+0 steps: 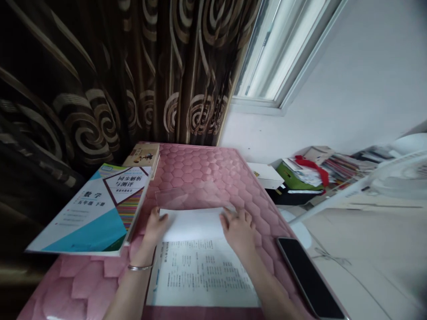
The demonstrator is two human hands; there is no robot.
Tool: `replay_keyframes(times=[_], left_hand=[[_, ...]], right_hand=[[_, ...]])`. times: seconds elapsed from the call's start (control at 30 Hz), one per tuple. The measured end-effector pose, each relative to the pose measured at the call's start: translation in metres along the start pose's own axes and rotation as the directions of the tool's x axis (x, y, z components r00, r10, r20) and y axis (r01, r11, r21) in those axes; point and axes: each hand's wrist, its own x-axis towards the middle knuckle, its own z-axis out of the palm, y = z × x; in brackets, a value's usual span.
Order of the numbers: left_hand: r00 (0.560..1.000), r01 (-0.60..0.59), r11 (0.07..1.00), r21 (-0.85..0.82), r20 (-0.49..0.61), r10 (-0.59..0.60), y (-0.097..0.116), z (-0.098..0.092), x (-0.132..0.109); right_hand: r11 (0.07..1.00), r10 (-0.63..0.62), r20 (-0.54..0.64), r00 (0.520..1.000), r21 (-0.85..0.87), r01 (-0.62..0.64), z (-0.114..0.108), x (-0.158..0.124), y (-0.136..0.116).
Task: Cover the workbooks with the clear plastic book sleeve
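A printed sheet of paper (203, 278) lies on the pink table in front of me, covered with small columns of text. Its far part shows as a blank white flap (193, 224), curled or folded over toward me. My left hand (156, 226), with a silver bangle at the wrist, pinches the flap's left edge between thumb and fingers. At the right corner of the same flap, my right hand (239, 227) grips with the thumb on top. Beyond the flap, a clear plastic film (190, 198) lies on the table, partly hidden by the paper.
Workbooks (96, 209) are stacked left, beside a tan book (143, 155). A dark-screened phone (308, 275) rests along the right table edge. The pink hexagon-patterned tablecloth (200, 164) meets a brown curtain (167, 66). A white fan (350, 191) and piled papers stand right.
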Motion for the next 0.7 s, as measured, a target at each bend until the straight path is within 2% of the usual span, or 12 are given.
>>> replay_keyframes(times=[0.07, 0.17, 0.23, 0.37, 0.47, 0.6, 0.7], left_hand=[[1.0, -0.007, 1.0, 0.016, -0.02, 0.007, -0.002, 0.001, 0.001], [0.999, -0.016, 0.999, 0.044, -0.033, 0.017, -0.005, 0.002, 0.003], [0.999, -0.025, 0.998, 0.066, -0.034, 0.027, -0.007, 0.002, 0.004], [0.999, -0.037, 0.996, 0.075, -0.017, 0.039, -0.008, 0.003, 0.005], [0.999, -0.036, 0.995, 0.09, -0.019, 0.038, -0.008, 0.003, 0.005], [0.999, -0.025, 0.992, 0.122, -0.031, 0.029, -0.006, 0.003, 0.003], [0.998, -0.049, 0.996, 0.081, -0.027, 0.051, -0.004, 0.003, 0.001]], right_hand=[[0.997, 0.082, 0.097, 0.992, 0.003, -0.083, -0.003, 0.007, 0.009], [0.989, 0.123, 0.211, 0.97, 0.05, -0.136, -0.002, 0.017, 0.014], [0.981, 0.13, 0.244, 0.961, 0.106, -0.16, 0.003, 0.023, 0.018], [0.956, 0.052, 0.199, 0.979, 0.275, -0.106, 0.017, 0.037, 0.03], [0.94, 0.008, 0.151, 0.988, 0.335, -0.059, 0.023, 0.044, 0.038], [0.937, 0.062, 0.063, 0.996, 0.341, -0.08, 0.026, 0.041, 0.044], [0.938, 0.125, -0.005, 0.992, 0.325, -0.116, 0.03, 0.033, 0.047]])
